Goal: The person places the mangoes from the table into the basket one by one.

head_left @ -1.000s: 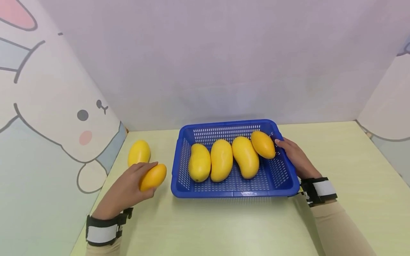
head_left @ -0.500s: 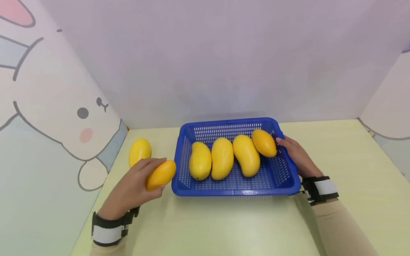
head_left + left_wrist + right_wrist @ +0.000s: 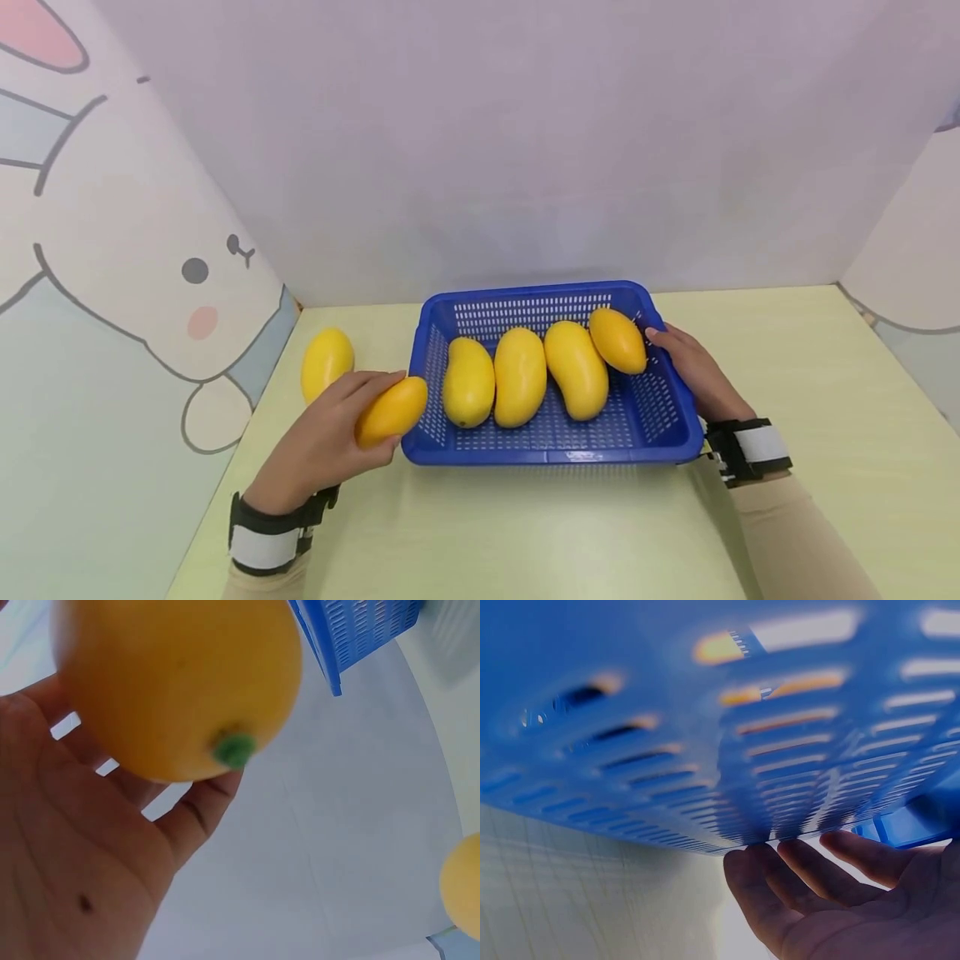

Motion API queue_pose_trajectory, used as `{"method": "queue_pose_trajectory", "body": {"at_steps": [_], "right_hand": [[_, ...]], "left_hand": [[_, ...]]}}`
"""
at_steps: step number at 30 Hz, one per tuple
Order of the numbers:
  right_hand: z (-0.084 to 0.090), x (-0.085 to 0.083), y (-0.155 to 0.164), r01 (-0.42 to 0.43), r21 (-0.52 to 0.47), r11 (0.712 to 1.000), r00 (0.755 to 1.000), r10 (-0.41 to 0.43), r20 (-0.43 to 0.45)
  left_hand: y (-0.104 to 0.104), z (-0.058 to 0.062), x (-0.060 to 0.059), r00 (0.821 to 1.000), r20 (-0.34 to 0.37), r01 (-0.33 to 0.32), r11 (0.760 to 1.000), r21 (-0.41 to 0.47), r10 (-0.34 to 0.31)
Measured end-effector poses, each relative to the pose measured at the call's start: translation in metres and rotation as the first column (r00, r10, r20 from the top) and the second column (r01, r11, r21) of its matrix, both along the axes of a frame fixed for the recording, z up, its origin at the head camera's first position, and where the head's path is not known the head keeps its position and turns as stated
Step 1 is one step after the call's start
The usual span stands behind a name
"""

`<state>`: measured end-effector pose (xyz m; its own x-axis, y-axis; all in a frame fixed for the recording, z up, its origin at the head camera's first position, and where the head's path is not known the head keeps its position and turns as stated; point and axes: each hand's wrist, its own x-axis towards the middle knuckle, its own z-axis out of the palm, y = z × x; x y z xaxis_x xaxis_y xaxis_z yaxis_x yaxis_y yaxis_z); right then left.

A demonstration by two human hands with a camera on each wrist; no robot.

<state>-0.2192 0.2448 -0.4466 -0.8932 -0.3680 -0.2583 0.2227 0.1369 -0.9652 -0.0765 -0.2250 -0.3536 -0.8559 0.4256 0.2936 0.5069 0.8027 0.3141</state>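
My left hand [image 3: 330,437] grips an orange-yellow mango [image 3: 393,411] between thumb and fingers, just off the left end of a blue plastic basket [image 3: 525,457]. A green stem end [image 3: 236,750] shows on that mango in the left wrist view. With the thumb over the right rim, my right hand [image 3: 697,375] holds the basket; in the right wrist view its fingers [image 3: 802,870] reach against the slotted outer side. Several mangoes lie side by side in the basket, among them a yellow mango [image 3: 520,377] and a smaller orange mango [image 3: 618,340] at the right end.
Another yellow mango [image 3: 327,358] lies on the pale green table [image 3: 540,533] behind my left hand. A pale back wall [image 3: 540,167] rises behind the basket, and a side wall [image 3: 112,333] with a cartoon rabbit stands at the left.
My left hand has moved right with the mango, from beside the loose yellow mango up to the basket's left rim. The right hand and basket have stayed in place.
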Motion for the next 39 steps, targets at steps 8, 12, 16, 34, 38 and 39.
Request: {"method": "queue_pose_trajectory", "body": {"at_steps": [8,12,16,34,38,39], "right_hand": [[-0.005,0.003,-0.006,-0.002,-0.004,1.000,1.000,0.002,0.003],[-0.008,0.004,-0.008,0.003,-0.019,1.000,1.000,-0.003,0.010],[-0.007,0.003,-0.009,0.007,-0.031,0.999,1.000,-0.007,0.008],[0.001,0.001,-0.003,0.014,0.000,1.000,1.000,-0.014,-0.017],[0.002,0.002,-0.001,0.007,0.001,1.000,1.000,-0.007,-0.022],[0.003,0.002,-0.001,0.006,0.002,1.000,1.000,-0.006,-0.024]], "left_hand": [[0.003,0.001,0.002,1.000,0.000,0.002,1.000,-0.020,-0.002],[0.009,0.003,0.000,1.000,-0.004,0.031,0.999,-0.039,-0.031],[0.015,0.007,-0.005,0.998,-0.019,0.060,0.997,-0.050,-0.061],[0.053,0.024,-0.032,0.973,-0.043,0.224,0.972,-0.068,-0.227],[0.061,0.024,-0.036,0.968,-0.028,0.249,0.966,-0.064,-0.251],[0.063,0.025,-0.037,0.967,-0.020,0.253,0.965,-0.064,-0.255]]}}
